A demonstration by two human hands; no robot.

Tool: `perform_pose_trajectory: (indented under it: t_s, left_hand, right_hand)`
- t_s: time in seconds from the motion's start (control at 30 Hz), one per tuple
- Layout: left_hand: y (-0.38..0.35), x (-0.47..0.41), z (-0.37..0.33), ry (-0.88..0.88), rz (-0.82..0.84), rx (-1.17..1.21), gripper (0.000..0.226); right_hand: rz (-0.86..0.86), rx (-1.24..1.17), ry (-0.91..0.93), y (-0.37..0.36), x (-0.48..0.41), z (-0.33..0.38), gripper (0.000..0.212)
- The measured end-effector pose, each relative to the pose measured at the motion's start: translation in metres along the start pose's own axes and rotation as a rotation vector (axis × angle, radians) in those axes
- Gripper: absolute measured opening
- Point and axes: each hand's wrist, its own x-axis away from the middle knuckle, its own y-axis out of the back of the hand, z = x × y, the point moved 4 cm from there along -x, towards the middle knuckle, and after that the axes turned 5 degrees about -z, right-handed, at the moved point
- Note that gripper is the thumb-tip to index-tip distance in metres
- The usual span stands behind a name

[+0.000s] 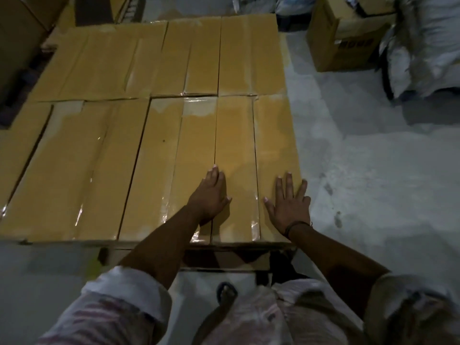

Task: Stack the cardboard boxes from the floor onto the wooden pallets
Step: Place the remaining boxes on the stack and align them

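The near-right box [276, 145] lies at the right end of the near row, on top of the layer of cardboard boxes [99, 158]. Its long side sits close against the neighbouring box [235, 145]. The layer rests on what I take to be the wooden pallet [249, 260], dark under the near edge.

My right hand [290, 205] lies flat on the near-right box, fingers straight and spread wide, the little finger reaching its right edge. My left hand [211, 195] lies flat too, fingers straight and close together, over the seam at the left side of the neighbouring box. Neither hand holds anything.

I judge the step to be seating this end of the row flush. To do it well I would press down evenly through both palms and ease the near-right box leftward until the dark seam closes along its whole length. I would also check that its near end lines up with the row and does not overhang. The glossy tape looks slippery, so I would push from the palm and not the fingertips.

The box tops are plain, with clear tape and no print. A loose carton [343, 33] stands far right on the concrete floor [361, 170]. It has a dark printed block [356, 43] on its side, too blurred to read. White sacks [423, 51] sit beside the carton.
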Motion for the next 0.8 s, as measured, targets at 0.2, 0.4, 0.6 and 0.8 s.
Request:
perform_pose_trajectory:
  t_s: [0.2, 0.4, 0.6, 0.8]
  left_hand:
    - [-0.034, 0.069, 0.004, -0.064, 0.002, -0.116, 0.098]
    - [-0.057, 0.103, 0.007, -0.095, 0.001, -0.191, 0.122]
    - [-0.050, 0.098, 0.006, -0.078, -0.006, -0.200, 0.113]
    - [-0.046, 0.103, 0.005, -0.080, -0.079, -0.174, 0.124]
  right_hand:
    - [0.018, -0.018, 0.009, -0.016, 0.051, 0.001, 0.084]
    - [0.042, 0.027, 0.112, -0.024, 0.075, 0.000, 0.102]
    - [0.119, 0.088, 0.174, -0.019, 0.066, -0.003, 0.116]
    - [0.094, 0.009, 0.182, -0.013, 0.065, -0.006, 0.109]
